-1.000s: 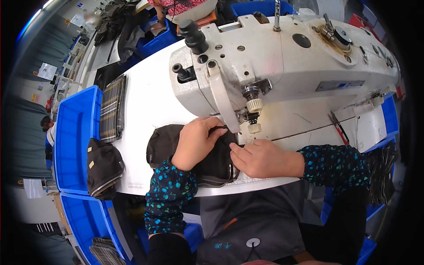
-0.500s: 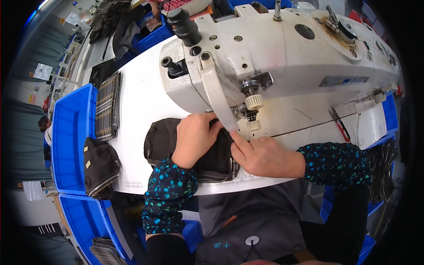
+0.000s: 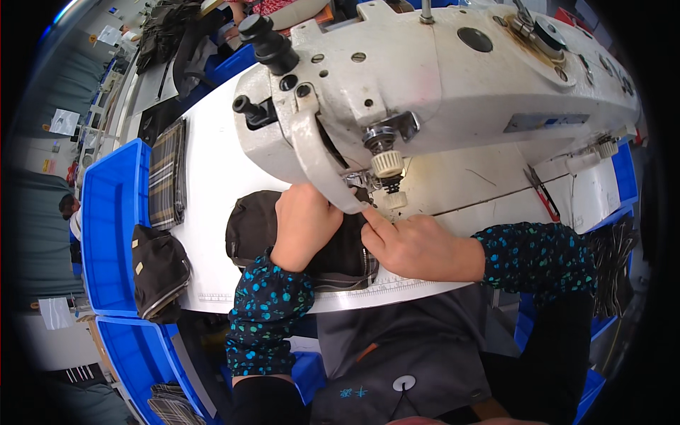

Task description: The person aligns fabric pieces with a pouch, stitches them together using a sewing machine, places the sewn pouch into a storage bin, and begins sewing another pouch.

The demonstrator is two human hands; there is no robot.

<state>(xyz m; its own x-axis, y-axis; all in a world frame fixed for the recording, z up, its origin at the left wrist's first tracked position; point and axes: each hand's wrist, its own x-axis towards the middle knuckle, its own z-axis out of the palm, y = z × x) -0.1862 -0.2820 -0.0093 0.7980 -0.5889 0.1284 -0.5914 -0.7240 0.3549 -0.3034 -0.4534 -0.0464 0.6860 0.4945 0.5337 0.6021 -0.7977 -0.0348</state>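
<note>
Dark pouch (image 3: 343, 251), lengthwise left to right

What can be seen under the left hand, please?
Dark brown fabric shows on either side of the left hand, on the white table; whatever is directly beneath the hand is covered.

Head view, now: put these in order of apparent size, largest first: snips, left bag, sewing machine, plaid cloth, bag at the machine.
1. Sewing machine
2. Bag at the machine, though partly covered
3. Left bag and plaid cloth: too alike to rank
4. Snips
</note>
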